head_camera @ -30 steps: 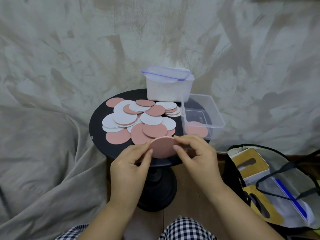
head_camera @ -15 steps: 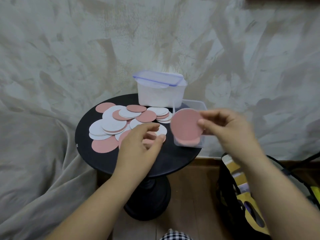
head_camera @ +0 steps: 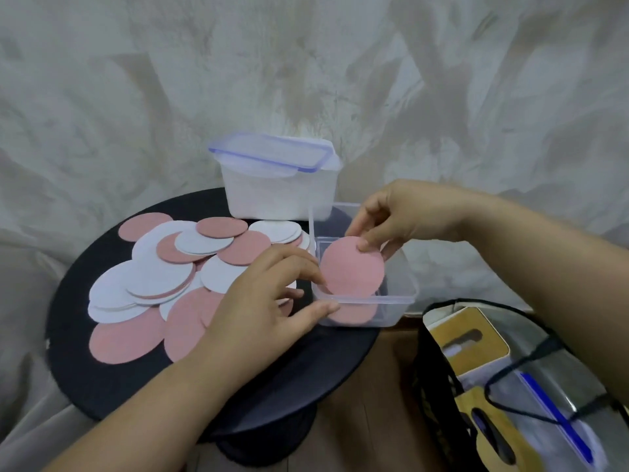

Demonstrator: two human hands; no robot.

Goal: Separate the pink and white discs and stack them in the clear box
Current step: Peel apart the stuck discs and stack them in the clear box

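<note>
A heap of pink and white discs (head_camera: 177,270) covers the left half of the round black table (head_camera: 143,379). The clear box (head_camera: 398,287) stands at the table's right edge with a pink disc lying on its bottom (head_camera: 354,315). My right hand (head_camera: 398,216) pinches another pink disc (head_camera: 352,267) by its top edge and holds it tilted inside the box. My left hand (head_camera: 265,301) hovers over the near side of the heap, fingers loosely spread, its thumb against the box's near left corner. I cannot tell if it holds a disc.
A white tub with a blue-edged clear lid (head_camera: 277,178) stands at the back of the table, touching the clear box. A black-handled bag with yellow cartons (head_camera: 503,386) sits on the floor at the right. Pale draped cloth (head_camera: 306,80) hangs behind and to the left.
My right hand has carried the pink disc from above the table's front edge to the right and lowered it into the clear box. My left hand let go of it and moved over the heap.
</note>
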